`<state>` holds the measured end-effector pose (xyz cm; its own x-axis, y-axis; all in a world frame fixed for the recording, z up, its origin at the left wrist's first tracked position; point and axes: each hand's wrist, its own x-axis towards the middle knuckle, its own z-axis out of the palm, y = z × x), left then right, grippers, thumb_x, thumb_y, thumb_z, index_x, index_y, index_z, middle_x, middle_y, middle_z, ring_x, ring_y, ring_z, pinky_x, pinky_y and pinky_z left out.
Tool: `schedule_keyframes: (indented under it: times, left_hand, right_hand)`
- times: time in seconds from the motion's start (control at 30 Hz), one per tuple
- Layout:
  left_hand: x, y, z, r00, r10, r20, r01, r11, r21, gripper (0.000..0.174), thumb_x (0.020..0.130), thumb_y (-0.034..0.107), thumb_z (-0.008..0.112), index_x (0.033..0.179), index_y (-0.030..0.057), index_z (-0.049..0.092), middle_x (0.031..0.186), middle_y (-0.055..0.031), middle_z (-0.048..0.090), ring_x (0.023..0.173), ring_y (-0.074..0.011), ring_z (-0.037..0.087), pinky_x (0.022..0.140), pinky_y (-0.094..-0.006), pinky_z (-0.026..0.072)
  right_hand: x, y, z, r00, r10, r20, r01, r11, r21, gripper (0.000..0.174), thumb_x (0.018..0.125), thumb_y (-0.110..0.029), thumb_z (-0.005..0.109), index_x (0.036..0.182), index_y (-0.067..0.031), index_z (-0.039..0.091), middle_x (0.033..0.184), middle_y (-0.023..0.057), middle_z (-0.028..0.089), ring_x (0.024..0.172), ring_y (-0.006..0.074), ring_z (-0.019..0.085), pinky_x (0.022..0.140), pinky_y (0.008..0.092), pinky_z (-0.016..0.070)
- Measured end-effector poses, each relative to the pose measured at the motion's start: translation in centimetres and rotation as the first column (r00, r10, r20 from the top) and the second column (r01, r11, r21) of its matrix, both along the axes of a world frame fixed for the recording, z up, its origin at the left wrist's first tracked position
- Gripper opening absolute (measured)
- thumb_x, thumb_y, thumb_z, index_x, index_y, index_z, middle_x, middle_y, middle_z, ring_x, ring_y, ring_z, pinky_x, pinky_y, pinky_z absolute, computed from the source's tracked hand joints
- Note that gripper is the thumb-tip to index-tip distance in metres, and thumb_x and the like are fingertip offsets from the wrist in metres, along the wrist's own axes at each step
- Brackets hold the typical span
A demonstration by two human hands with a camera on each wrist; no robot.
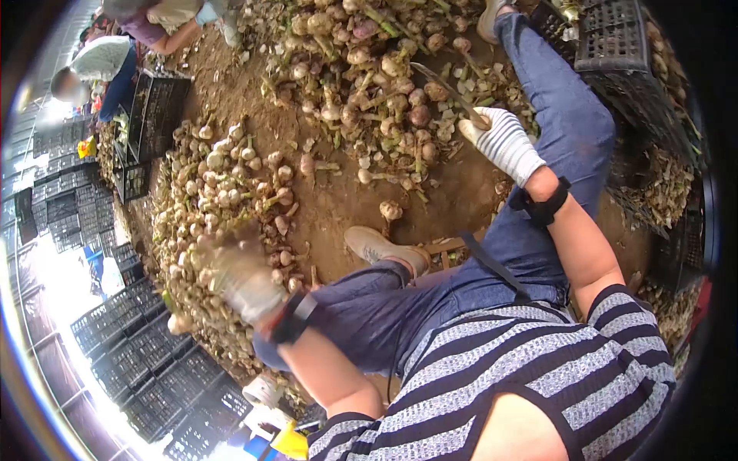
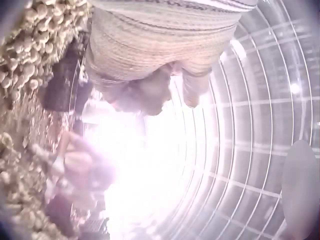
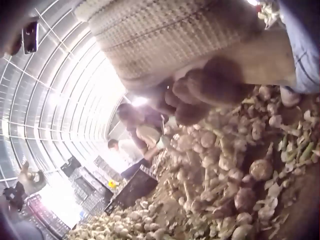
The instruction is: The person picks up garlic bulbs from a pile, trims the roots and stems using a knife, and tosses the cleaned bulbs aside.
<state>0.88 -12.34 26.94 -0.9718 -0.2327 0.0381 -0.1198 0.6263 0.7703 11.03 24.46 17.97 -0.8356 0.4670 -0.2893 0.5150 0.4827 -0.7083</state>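
My right hand (image 1: 503, 144), in a white glove with dark stripes, grips the wooden handle of a curved knife (image 1: 446, 82) over my raised knee. Its thin blade points away over a heap of untrimmed garlic (image 1: 361, 84) with stems. In the right wrist view, curled fingertips (image 3: 200, 95) show above the garlic, and the knife is hidden. My gloved left hand (image 1: 250, 288) is motion-blurred over the near edge of a pile of trimmed garlic bulbs (image 1: 215, 184). The left wrist view shows its thumb (image 2: 196, 89) apart from the loosely bent fingers, with no bulb visible between them.
A single garlic bulb (image 1: 390, 210) lies on the bare soil near my shoe (image 1: 384, 247). Black crates (image 1: 613, 38) stand at the right, and more stacked crates (image 1: 146, 361) line the left. Other people (image 1: 104, 58) work at the upper left.
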Motion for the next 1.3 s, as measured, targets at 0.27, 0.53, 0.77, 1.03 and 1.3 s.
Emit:
schedule_keyframes:
  times: [0.27, 0.53, 0.77, 1.03, 1.3]
  left_hand:
    - [7.6, 8.0, -31.2, 0.461, -0.124, 0.879, 0.489, 0.862, -0.135, 0.089, 0.059, 0.039, 0.084, 0.125, -0.003, 0.042, 0.113, -0.0198, 0.06, 0.104, -0.0376, 0.058, 0.087, -0.0375, 0.0481]
    - [4.1, 9.9, -23.3, 0.784, -0.313, 0.536, -0.03, 0.843, 0.537, 0.036, 0.086, 0.023, 0.065, 0.112, 0.0035, 0.048, 0.086, -0.009, 0.062, 0.067, -0.0173, 0.058, 0.055, -0.0298, 0.0471]
    - [5.5, 8.6, -25.2, 0.605, -0.552, 0.575, 0.437, 0.833, 0.34, 0.05, 0.074, 0.026, 0.078, 0.111, 0.0055, 0.052, 0.099, -0.0104, 0.061, 0.082, -0.0211, 0.059, 0.072, -0.0356, 0.0504]
    - [9.5, 11.7, -25.7, 0.387, -0.377, 0.842, 0.821, 0.556, -0.129, 0.05, 0.075, 0.035, 0.072, 0.112, 0.0078, 0.051, 0.113, -0.0099, 0.056, 0.104, -0.0247, 0.055, 0.091, -0.0373, 0.0455]
    - [4.0, 15.2, -8.9, 0.75, -0.658, 0.068, 0.191, 0.313, 0.93, 0.055, 0.074, -0.008, 0.065, 0.121, 0.0123, 0.046, 0.112, -0.0019, 0.053, 0.098, -0.0137, 0.054, 0.087, -0.0283, 0.047]
  right_hand:
    - [0.9, -1.9, 0.6, 0.996, 0.016, 0.085, 0.001, 0.981, -0.194, 0.027, 0.082, -0.023, 0.065, 0.077, 0.0017, 0.057, 0.062, 0.01, 0.054, 0.058, 0.0162, 0.044, 0.058, 0.032, 0.0426]
    - [1.3, -1.3, 1.2, 0.997, -0.025, 0.076, 0.05, 0.937, -0.345, 0.027, 0.084, -0.028, 0.065, 0.082, -0.0018, 0.063, 0.062, 0.0024, 0.055, 0.059, 0.0114, 0.047, 0.057, 0.0297, 0.0412]
    - [2.7, -2.8, 1.9, 0.998, 0.023, 0.053, -0.007, 0.961, -0.275, 0.028, 0.084, -0.031, 0.064, 0.08, -0.0026, 0.061, 0.061, 0.0029, 0.055, 0.057, 0.0124, 0.048, 0.056, 0.0315, 0.0422]
    - [2.6, -2.2, 1.3, 0.989, 0.086, 0.119, -0.051, 0.962, -0.27, 0.027, 0.085, -0.03, 0.064, 0.08, -0.0035, 0.061, 0.059, 0.0026, 0.053, 0.055, 0.0121, 0.044, 0.053, 0.0309, 0.0405]
    - [3.0, -1.0, 3.7, 0.997, -0.06, -0.042, 0.043, 0.942, -0.332, 0.024, 0.086, -0.026, 0.064, 0.082, -0.0023, 0.062, 0.062, -0.0026, 0.051, 0.059, 0.0085, 0.042, 0.055, 0.0281, 0.0396]
